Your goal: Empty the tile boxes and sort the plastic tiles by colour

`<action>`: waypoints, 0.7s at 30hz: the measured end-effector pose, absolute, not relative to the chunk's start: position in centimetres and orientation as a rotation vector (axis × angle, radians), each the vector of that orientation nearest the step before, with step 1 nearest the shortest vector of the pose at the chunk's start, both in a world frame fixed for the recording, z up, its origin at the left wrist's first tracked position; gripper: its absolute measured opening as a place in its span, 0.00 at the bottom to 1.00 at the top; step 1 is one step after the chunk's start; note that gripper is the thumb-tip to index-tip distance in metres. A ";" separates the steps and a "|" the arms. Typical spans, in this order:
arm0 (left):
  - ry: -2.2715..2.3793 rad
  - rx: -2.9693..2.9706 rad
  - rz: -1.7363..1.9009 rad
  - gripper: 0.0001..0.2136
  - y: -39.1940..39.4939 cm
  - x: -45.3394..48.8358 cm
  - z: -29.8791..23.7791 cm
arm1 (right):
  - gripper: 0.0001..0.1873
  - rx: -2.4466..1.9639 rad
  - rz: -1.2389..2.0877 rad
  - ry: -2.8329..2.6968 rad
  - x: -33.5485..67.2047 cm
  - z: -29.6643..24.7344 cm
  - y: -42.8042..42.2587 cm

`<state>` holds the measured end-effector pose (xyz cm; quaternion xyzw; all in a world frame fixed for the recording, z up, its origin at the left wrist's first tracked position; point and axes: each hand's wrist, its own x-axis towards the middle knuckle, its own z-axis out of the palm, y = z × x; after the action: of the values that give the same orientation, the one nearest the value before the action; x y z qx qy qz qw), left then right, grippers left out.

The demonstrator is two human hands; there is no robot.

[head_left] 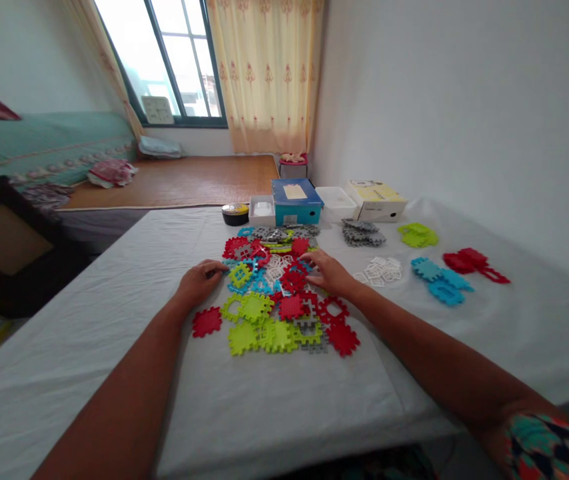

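Note:
A mixed heap of toothed plastic building pieces in red, green, blue, grey and white lies between my hands. At its left edge my left hand (pixel 201 283) rests with fingers curled together near blue pieces (pixel 252 281); whatever its fingertips grip is too small to make out. My right hand (pixel 328 272) reaches in from the other side, thumb and fingers apart at the edge of red toothed pieces (pixel 294 276). Green square pieces (pixel 256 307) spread along the near side of the heap. White thin-framed pieces (pixel 279 267) lie in its middle. One red square (pixel 207 322) sits apart at the left.
Right of the heap lie separate groups: grey pieces (pixel 362 233), white pieces (pixel 384 269), green pieces (pixel 417 235), blue pieces (pixel 442 280) and red pieces (pixel 474 261). Behind stand a blue box (pixel 297 200), a white tub (pixel 334 203), a yellow-white box (pixel 377 200) and a black round container (pixel 235 215).

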<state>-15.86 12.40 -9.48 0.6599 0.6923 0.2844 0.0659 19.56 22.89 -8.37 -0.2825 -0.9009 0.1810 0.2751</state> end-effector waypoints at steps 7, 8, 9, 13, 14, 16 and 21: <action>2.099 2.002 0.845 0.16 12.5 -16.0 -9.6 | 0.13 -0.686 0.617 -2.286 20.9 -7.6 22.2; 2.102 2.000 0.844 0.16 12.5 -15.9 -9.6 | 0.10 -0.706 0.606 -2.287 21.2 -7.3 22.2; 2.103 1.998 0.844 0.16 12.5 -15.9 -9.6 | 0.09 -0.737 0.585 -2.291 21.6 -7.0 22.2; 2.096 2.002 0.841 0.17 12.5 -15.9 -9.5 | 0.07 -0.906 0.468 -2.249 23.9 -5.6 21.7; 2.095 2.002 0.840 0.17 12.5 -16.0 -9.5 | 0.07 -0.938 0.463 -2.225 24.8 -5.3 21.5; 2.101 2.001 0.837 0.17 12.6 -16.2 -9.5 | 0.07 -0.996 0.477 -2.167 26.9 -4.8 21.2; 2.107 2.012 0.823 0.19 12.9 -16.8 -9.8 | 0.13 -1.237 0.465 -1.874 35.9 -5.2 22.8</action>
<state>-16.77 12.95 -9.85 0.6635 0.6949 0.2713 0.0569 35.89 22.75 -5.22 -0.4916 -0.7447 0.1848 0.4118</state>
